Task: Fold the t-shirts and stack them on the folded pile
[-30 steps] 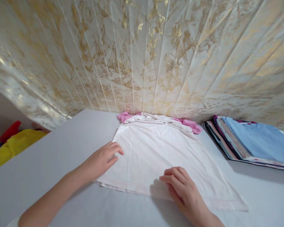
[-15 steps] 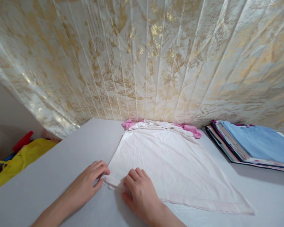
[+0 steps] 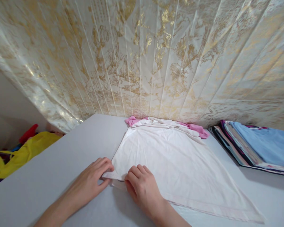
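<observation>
A big, flat, pale grey bench (image 3: 49,176) fills the near part of the room, and it looks smooth and plain. Behind it hangs a shiny curtain (image 3: 156,63), cream with gold blotches, falling in long folds down to the far edge of the bench. One white shirt (image 3: 170,160) lies spread flat in the middle of the bench, thin and soft with small creases, wide at the near hem and narrower at the far end. Two pink bits (image 3: 198,128) of cloth poke out at its far end, one on the left and one on the right. Two hands are on the shirt's near left corner. The left hand (image 3: 92,179) lies with its fingers (image 3: 104,164) on the corner, which is lifted a little off the bench. The right hand (image 3: 142,189) sits just beside it, fingers curled down on the hem. Both have a closed grip on the shirt's edge, pinching the cloth. On the far right sits one stack of folded clothes (image 3: 257,145), flat and neat, with a light blue piece on top and striped edges showing at its side. On the far left, off the bench, is a heap of yellow cloth (image 3: 26,153) with one red piece (image 3: 28,134) behind it.
</observation>
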### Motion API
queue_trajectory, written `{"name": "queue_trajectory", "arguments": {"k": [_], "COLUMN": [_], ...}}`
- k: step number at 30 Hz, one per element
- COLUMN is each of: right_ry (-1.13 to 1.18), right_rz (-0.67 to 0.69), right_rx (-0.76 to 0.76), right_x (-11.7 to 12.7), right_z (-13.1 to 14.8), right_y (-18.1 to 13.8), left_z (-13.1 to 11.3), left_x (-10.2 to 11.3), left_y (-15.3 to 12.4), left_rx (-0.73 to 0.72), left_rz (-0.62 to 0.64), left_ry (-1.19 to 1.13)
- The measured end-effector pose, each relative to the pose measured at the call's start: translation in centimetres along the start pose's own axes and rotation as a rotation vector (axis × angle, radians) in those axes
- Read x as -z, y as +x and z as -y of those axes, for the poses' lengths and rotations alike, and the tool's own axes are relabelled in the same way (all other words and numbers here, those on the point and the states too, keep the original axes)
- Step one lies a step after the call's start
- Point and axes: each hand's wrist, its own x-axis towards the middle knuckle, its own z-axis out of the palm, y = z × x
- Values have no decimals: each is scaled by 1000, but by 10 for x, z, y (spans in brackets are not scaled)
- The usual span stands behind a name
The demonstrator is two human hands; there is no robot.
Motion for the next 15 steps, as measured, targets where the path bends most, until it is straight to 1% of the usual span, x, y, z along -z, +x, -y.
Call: {"name": "queue_trajectory", "arguments": {"k": [5,15], "right_ry": [54,33], "right_rz": [8,70], "right_rx": [28,176], "right_x": [-2,-2], "right_z": [-3,-4], "right_y": [-1,-2], "left_z": [1,5], "left_x": [-1,0], "left_y": [0,0], "left_rx": [-36,-45], "left_rz": [2,55], "left_ry": [13,78]}}
